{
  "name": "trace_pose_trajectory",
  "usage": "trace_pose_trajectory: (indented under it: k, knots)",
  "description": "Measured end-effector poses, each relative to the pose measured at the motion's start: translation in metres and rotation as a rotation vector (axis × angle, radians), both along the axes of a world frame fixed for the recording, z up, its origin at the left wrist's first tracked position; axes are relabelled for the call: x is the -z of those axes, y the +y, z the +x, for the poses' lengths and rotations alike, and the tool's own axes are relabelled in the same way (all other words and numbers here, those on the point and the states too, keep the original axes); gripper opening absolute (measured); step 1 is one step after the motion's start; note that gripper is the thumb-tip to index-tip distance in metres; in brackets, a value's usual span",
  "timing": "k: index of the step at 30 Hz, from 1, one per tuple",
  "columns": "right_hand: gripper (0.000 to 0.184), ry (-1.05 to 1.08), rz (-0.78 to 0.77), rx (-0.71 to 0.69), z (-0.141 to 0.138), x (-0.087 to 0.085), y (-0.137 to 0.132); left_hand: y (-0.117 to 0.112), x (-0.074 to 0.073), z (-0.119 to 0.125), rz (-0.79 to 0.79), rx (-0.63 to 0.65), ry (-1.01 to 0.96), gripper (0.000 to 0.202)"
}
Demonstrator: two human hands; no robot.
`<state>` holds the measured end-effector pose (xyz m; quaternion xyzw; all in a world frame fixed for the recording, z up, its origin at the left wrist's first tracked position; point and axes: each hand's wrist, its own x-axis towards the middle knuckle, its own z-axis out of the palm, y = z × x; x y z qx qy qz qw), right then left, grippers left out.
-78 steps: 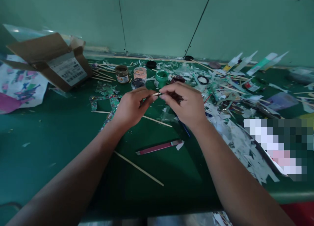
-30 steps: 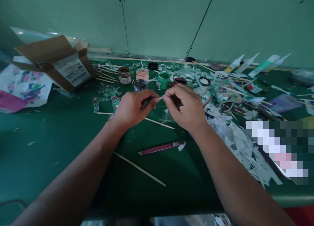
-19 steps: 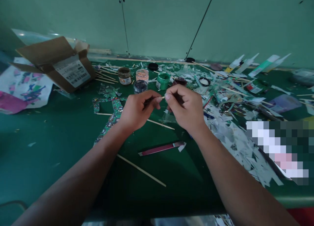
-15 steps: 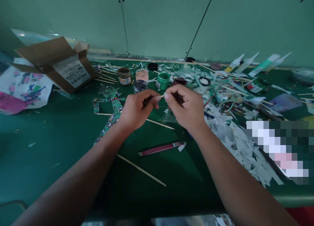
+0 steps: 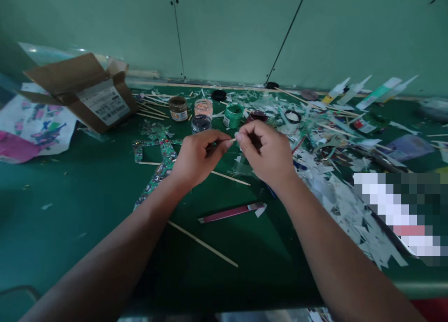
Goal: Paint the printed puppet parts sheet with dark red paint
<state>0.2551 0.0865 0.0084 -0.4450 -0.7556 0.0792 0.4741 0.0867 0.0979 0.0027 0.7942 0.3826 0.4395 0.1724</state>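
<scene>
Nearest the person, a long pale stick point(image 5: 203, 243) is lying diagonally on the green table point(image 5: 70, 196). Just past it, a pink-handled tool point(image 5: 227, 213) is resting flat, white scrap point(image 5: 261, 210) sitting at its right end. Above the table, left hand point(image 5: 198, 156) is pinching a thin pale piece point(image 5: 232, 140) between thumb and index; right hand point(image 5: 268, 151) is pinching its other end the same way. So the piece is bridging both sets of fingertips. Can't tell from here what the right fingertips are covering. A green patterned strip point(image 5: 156, 182) is running partly behind the left forearm. Farther back, a dark jar point(image 5: 201, 123) and a green paint jar point(image 5: 233, 115) are standing uncapped; a cardboard box point(image 5: 101, 100) is leaning at left, flaps gaping.
</scene>
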Motion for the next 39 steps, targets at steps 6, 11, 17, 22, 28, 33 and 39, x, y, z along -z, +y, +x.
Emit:
trace_pose_trajectory:
  k: [6,11,17,22,28,33,39]
  knots:
    - [0.016,0.022,0.017,0.066,-0.007,0.011,0.003,0.000,0.000,0.005,-0.050,-0.093,-0.036,0.010]
    - [0.017,0.057,-0.037,0.085,-0.012,0.014,0.003,0.000,0.001,0.006,-0.076,-0.105,-0.044,0.008]
    - [0.018,0.148,-0.186,0.078,-0.015,0.013,0.002,-0.001,0.002,0.004,0.040,-0.128,0.006,0.005]
    - [0.022,0.230,-0.320,0.023,-0.016,0.011,0.002,-0.002,0.001,0.001,0.115,-0.159,0.125,0.007]
    - [0.020,0.423,-0.531,-0.039,-0.020,0.016,0.005,-0.001,0.000,-0.002,0.243,-0.199,0.285,0.014]
    - [0.019,0.511,-0.637,-0.074,-0.021,0.021,0.007,-0.002,-0.002,-0.002,0.310,-0.218,0.408,0.021]
    - [0.019,0.616,-0.774,-0.057,-0.023,0.021,0.006,-0.006,-0.001,0.002,0.310,-0.260,0.475,0.023]
